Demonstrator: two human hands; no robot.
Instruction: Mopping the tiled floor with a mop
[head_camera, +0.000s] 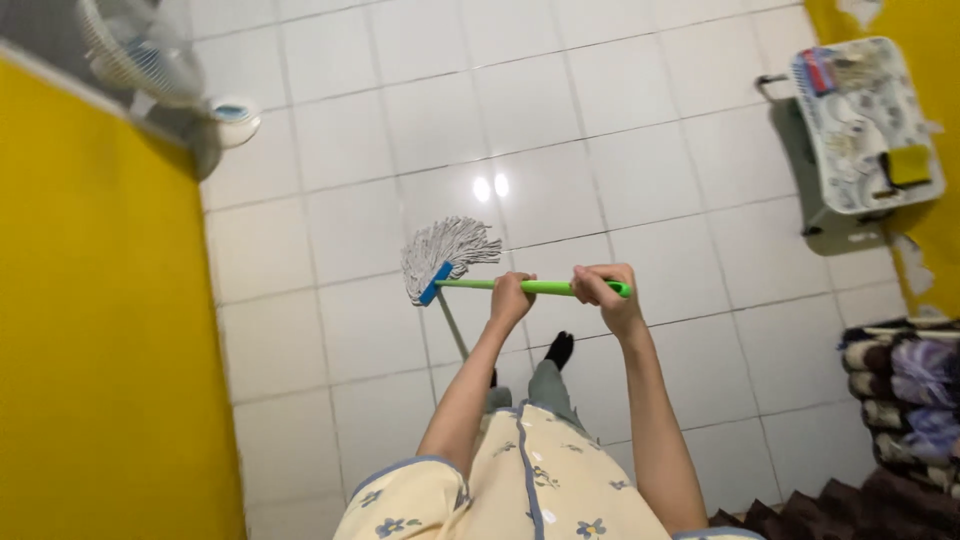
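White glossy tiles (640, 190) cover the floor seen from the head camera, with two small light reflections on them just beyond the mop. Both of the person's hands grip a mop's green handle (545, 288), which lies nearly level across the middle of the view. The left hand (510, 298) is curled tight around the shaft partway along it, and the right hand (605, 290) is wrapped shut around the shaft's right end. At the left end a blue clamp joins the handle to the grey string mop head (445, 250), which fans out over the tiles. A dark-socked foot (560, 350) stands on the floor below the hands. A yellow wall (100, 330) fills the left side, with a white fan (150, 60) at far left. At far right stands a small cart (865, 125) with a patterned top, and stacked folded fabrics (905, 400) sit at near right.
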